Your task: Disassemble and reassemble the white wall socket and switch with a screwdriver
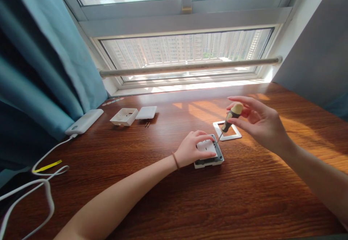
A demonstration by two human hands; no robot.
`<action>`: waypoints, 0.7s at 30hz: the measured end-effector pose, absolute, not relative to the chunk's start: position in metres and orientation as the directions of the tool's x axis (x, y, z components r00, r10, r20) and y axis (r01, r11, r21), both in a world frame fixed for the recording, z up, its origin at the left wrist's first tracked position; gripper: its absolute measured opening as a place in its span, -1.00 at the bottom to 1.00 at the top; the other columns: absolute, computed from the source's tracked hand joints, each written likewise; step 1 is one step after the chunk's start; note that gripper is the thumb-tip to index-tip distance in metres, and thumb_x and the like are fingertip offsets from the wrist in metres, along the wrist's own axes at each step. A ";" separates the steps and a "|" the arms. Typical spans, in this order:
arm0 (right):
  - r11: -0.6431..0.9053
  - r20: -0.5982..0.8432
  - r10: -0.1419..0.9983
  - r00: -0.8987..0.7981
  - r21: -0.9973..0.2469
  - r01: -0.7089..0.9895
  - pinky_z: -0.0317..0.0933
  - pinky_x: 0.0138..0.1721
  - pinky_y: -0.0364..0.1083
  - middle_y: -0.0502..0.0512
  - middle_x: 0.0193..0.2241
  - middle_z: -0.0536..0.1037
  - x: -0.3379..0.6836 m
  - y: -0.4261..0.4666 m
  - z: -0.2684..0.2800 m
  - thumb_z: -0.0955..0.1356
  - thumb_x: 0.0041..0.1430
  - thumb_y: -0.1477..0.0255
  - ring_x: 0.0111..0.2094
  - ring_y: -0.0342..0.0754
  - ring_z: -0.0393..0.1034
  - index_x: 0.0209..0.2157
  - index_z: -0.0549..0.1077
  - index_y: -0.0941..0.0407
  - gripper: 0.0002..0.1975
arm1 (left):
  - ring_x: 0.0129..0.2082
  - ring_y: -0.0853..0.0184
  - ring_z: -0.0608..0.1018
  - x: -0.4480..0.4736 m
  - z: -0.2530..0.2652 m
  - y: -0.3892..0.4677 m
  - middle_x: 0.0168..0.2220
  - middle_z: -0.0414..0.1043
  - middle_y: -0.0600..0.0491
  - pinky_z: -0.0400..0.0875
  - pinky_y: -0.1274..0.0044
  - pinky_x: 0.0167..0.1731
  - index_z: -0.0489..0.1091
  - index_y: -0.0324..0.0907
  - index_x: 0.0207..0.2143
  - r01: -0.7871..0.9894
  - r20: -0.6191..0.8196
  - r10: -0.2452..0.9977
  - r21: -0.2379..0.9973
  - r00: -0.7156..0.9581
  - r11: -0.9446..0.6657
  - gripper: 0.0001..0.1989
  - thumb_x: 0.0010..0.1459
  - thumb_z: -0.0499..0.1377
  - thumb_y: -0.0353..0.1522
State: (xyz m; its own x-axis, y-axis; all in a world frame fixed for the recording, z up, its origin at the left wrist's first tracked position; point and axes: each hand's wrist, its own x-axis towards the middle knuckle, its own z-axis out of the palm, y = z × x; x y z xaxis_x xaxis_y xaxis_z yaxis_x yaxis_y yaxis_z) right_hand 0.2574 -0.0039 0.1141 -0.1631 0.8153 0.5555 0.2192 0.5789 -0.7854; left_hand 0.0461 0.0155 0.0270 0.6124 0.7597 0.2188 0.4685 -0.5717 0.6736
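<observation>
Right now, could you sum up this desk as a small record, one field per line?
Left hand: on the power socket
Right hand: pinching a screwdriver
Screwdriver tip: at the socket's right side
Behind socket, rightward: white square frame
Left of socket: open white mounting box, white plate, two screws
Far left: likely a white power bank, cable attached

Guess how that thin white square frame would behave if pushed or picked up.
The thin white square frame, seemingly plastic, is probably light, being mostly opening. Its narrow sides might flex slightly. Lying flat on the glossy brown wood-grain tabletop, it would likely slide, not roll.
</observation>
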 end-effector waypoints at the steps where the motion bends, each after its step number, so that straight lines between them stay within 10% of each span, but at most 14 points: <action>1: 0.560 0.532 0.826 -0.189 -0.814 0.156 0.33 -0.11 0.00 0.03 -0.28 0.44 0.257 -0.005 0.115 0.38 0.03 0.56 -0.21 -0.07 0.39 -0.02 0.30 0.01 -0.55 | -0.09 0.25 0.37 0.046 0.027 0.015 -0.08 0.35 0.03 0.21 0.44 0.00 0.41 -0.02 -0.11 0.471 0.217 0.763 0.675 0.610 -0.568 -0.55 -0.08 0.25 -0.10; 21: 0.520 0.490 0.840 -0.231 -0.850 0.088 0.35 -0.13 0.01 0.08 -0.16 0.44 0.252 -0.008 0.116 0.29 0.12 0.54 -0.17 -0.05 0.39 0.01 0.22 -0.02 -0.58 | 0.05 0.16 0.24 0.051 0.035 0.012 -0.04 0.30 0.06 0.03 0.29 0.11 0.48 0.04 -0.26 0.559 0.111 0.808 0.667 0.579 -0.492 -0.69 -0.10 0.27 -0.11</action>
State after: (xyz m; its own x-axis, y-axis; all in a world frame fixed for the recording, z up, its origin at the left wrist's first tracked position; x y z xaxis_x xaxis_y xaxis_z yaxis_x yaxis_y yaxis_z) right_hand 0.2516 -0.0076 0.1158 -0.2312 0.8402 0.4905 0.0882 0.5202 -0.8495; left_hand 0.0505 0.0119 0.0355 0.5791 0.8077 0.1106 0.5589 -0.4921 0.6674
